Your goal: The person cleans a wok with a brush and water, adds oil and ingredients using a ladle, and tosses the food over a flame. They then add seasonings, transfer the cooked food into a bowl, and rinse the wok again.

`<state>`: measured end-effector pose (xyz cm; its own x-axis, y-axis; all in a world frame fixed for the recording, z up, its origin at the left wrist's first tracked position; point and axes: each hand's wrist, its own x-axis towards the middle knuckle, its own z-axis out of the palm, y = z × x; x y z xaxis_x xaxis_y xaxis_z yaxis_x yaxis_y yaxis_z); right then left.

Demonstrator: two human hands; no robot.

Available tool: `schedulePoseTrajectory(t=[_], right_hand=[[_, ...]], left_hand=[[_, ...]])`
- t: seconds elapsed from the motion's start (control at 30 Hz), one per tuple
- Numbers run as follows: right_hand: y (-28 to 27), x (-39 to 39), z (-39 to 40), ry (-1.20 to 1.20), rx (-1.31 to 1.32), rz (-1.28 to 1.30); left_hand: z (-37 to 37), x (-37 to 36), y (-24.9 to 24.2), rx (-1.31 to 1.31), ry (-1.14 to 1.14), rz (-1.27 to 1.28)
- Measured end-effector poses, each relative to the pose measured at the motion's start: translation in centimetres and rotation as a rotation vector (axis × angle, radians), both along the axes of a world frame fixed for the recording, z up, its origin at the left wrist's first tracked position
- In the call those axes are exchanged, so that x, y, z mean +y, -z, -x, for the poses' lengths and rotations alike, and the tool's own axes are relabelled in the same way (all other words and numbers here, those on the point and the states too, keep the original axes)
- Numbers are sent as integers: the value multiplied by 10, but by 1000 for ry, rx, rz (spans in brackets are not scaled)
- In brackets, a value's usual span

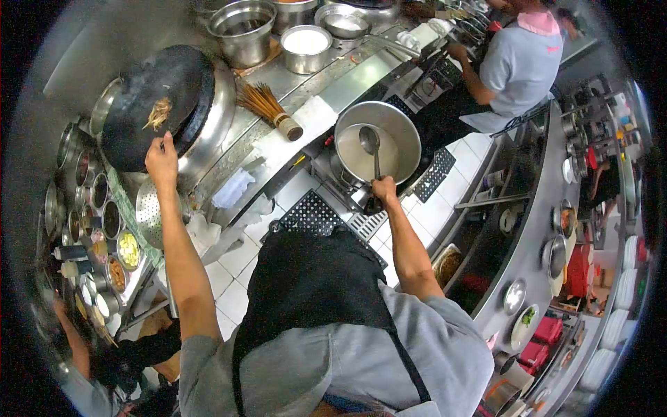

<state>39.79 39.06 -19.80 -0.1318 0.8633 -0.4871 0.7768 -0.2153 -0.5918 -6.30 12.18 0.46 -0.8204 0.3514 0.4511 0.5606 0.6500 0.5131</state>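
At the near edge of a black wok (135, 104) on the left, my left hand (162, 161) is closed on the rim, where a handle may be hidden under my fingers. A small heap of light-brown food strips (159, 113) lies in the wok, with faint steam about it. My right hand (384, 189) grips the handle of a metal ladle (369, 141). The bowl of that ladle hangs inside a large steel pot (415, 132) that holds a pale, cloudy liquid (385, 149) at the bottom.
A bamboo brush (269, 110) and a white cloth (234, 188) lie on the counter. Steel pots (243, 31) stand behind. Ingredient bowls (129, 250) crowd the left; a perforated strainer (149, 212) hangs near the wok. Another person (517, 66) works at the upper right.
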Motion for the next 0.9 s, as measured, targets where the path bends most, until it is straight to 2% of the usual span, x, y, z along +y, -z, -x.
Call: schedulePoseTrajectory(t=[0.17,0.27,0.3,0.37,0.4,0.5,0.53,0.63,0.7,0.73,0.8,0.9], right_hand=[[26,11,-5,75,183,126],[24,15,-13,385,662,547],[22,17,-19,386,662,544],[14,16,-35,469,875,786],[14,10,-32,721,989,696],[-18,-5,-59,660,980,708],[-37,-12,-70,565,966,705],[-94,-36,-81,654,893,578],[-123,-43,-94,672,888,635],[-134,-48,-105,561,944,662],[-179,-61,-103,562,884,625],[-237,-83,-91,573,830,459]], left_hand=[[-3,-2,-3,-13,16,-8],[-4,-2,-3,5,33,19],[-2,-1,-1,-2,17,22],[0,-1,0,-12,2,26],[0,-1,2,11,-4,8],[-2,0,3,31,-10,-14],[-3,0,3,37,-17,-17],[2,-1,12,118,-19,-13],[-9,2,4,68,-24,-18],[-11,3,3,91,-19,-29],[-8,3,9,208,0,-44],[-11,3,4,137,58,-89]])
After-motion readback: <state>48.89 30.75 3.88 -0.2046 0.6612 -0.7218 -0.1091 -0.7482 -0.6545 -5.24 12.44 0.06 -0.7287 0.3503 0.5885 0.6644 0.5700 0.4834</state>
